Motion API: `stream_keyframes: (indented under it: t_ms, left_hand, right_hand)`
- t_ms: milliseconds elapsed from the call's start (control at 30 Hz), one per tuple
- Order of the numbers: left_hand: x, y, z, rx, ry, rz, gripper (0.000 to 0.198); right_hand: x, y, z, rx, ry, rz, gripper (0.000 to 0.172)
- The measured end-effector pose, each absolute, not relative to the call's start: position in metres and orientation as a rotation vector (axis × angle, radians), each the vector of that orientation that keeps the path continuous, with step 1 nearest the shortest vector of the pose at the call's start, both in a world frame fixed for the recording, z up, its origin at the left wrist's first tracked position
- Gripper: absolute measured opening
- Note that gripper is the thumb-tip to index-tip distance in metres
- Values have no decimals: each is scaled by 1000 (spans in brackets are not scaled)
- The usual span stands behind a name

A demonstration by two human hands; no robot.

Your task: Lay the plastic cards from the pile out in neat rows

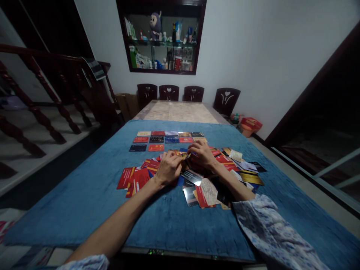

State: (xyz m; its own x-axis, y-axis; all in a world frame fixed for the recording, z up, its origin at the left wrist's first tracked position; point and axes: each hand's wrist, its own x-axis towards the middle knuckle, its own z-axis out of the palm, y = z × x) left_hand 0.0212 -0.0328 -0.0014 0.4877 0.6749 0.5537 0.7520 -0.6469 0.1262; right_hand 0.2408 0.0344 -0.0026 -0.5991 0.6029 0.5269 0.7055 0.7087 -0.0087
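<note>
My left hand [170,167] and my right hand [201,153] meet over a loose heap of plastic cards, fingers bent and pinching. Between their fingertips is a gold-and-dark card [185,156], partly hidden by the fingers. Under and around the hands, the heap mixes red cards [141,179], a black-and-silver card [192,177], a gold card [251,177] and a pale patterned card [208,191], many overlapping. Beyond the hands, cards lie in neat rows, among them a dark blue card [137,148] and an orange-red card [156,147] in the nearest row.
A blue cloth [92,180] covers the near part of the table; its bare marbled top [180,111] shows beyond. Dark chairs [168,92] stand at the far end. A stair railing [42,112] runs along the left, and a red bag [250,123] sits on the floor at right.
</note>
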Motion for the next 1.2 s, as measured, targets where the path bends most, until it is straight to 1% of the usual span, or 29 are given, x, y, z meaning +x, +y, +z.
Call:
stream_keyframes:
  t_ms: [200,433,533,733,900,1067,1200]
  left_hand:
    - [18,-28,-2,-2595,-1467,-996,24]
    - [14,-24,-1,-2557,-1603,-1112,24]
    - [12,-21,-2,-2552,-1616,-1129,27]
    - [7,-13,-6,-2541,-1620,-1189,30]
    - [6,-11,-9,-2544,-1571,-1256,39]
    - [6,-9,-11,-2562,-1583,-1245,33]
    - [6,-9,-10,-2556,-1573,-1219,32]
  right_hand:
    - [239,32,2,-1026,-2395,-303,13]
    - [236,32,2,-1031,-2380,-307,14]
    - [234,31,0,-1055,-2392,-278,14]
    - [231,28,-1,-1109,-2415,-233,22]
    - [229,26,-2,-1151,-2423,-238,23]
    - [227,24,-2,-1166,-2415,-228,22]
    - [226,22,-2,-1148,-2397,-223,23]
